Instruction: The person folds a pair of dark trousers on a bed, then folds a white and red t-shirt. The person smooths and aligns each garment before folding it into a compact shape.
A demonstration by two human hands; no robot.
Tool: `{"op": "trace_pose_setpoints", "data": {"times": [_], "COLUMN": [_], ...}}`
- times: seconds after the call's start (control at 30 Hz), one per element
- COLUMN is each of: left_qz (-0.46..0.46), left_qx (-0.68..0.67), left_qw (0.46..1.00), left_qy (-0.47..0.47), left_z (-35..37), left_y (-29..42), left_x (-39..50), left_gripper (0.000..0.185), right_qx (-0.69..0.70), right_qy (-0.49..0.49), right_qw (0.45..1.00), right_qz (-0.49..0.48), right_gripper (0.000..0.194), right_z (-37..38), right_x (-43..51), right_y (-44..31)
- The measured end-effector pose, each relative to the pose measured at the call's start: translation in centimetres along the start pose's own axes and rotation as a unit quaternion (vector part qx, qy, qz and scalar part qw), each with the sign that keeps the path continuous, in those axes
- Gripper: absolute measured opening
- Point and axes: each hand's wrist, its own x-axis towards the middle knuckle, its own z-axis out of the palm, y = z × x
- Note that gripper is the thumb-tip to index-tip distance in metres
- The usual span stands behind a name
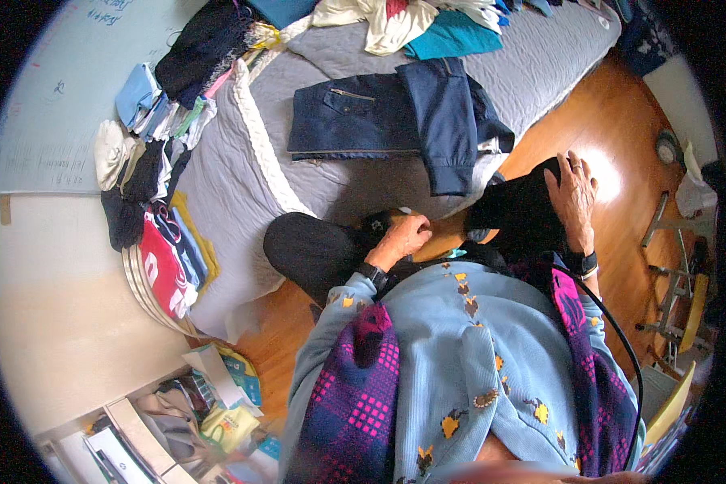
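Observation:
My left hand (402, 239) is held above my lap by the black-clad left leg, its fingers curled in with nothing visible in them. My right hand (573, 196) rests on my right knee, fingers spread a little, with a ring on one. Before me a dark navy jacket (363, 124) lies on a grey quilted bed cover (230, 181), one sleeve (444, 133) folded across it and its cuff towards me. A zipped pocket shows on the jacket. Neither hand touches it.
Rolled and folded clothes (157, 151) line the bed's left side. A teal garment (457, 36) and cream garments (399, 24) lie at its far edge. A metal-framed item (671, 290) stands on the wooden floor (629, 139) at right; an open drawer (139, 432) is at lower left.

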Motion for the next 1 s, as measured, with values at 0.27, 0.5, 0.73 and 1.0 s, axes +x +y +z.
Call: {"op": "trace_pose_setpoints", "data": {"times": [0.27,0.5,0.73,1.0], "left_qz": [-0.058,-0.117,-0.12,-0.117], "left_qx": [-0.01,0.05,0.06,0.043], "left_qw": [0.998,0.99,0.99,0.99], "left_qy": [-0.007,-0.057,-0.05,-0.065], "left_z": [0.6,1.4,2.1,2.8], "left_y": [-4.3,-5.3,-6.2,-7.5], "left_x": [0.5,1.0,1.4,1.7], "left_gripper": [0.037,0.04,0.038,0.041], "right_qx": [-0.003,-0.023,-0.04,-0.012], "right_qy": [-0.019,-0.017,-0.014,-0.015], "right_qw": [1.0,1.0,0.999,1.0], "right_qz": [-0.001,-0.002,-0.008,-0.002], "right_gripper": [0.047,0.046,0.045,0.045], "right_z": [0.5,0.2,0.3,0.1], "right_x": [0.6,0.6,0.8,0.8], "right_y": [-0.5,-0.5,-0.7,-0.9]}}
